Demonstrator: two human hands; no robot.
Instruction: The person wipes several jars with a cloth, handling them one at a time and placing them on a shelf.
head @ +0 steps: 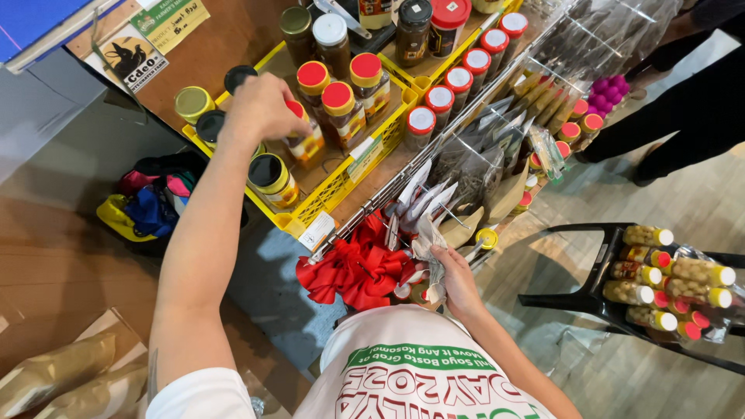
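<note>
My left hand [260, 109] reaches up into a yellow crate [341, 185] of jars and closes over a red-lidded jar [307, 144] with a yellow label. Around it stand more jars with red, gold and black lids. Lower down, my right hand [456, 279] grips a crinkled clear plastic packet [428, 247] next to a rack of hanging packets [473, 171]. A big red ribbon bow [357, 271] sits just left of this hand.
A row of red-capped bottles [458, 77] lines the shelf behind the crate. A black stool [578, 268] at the right carries several bottles of nuts. Another person's dark-clothed legs [683, 116] stand at the top right. Colourful bags [147, 206] and brown paper bags [54, 372] lie at the left.
</note>
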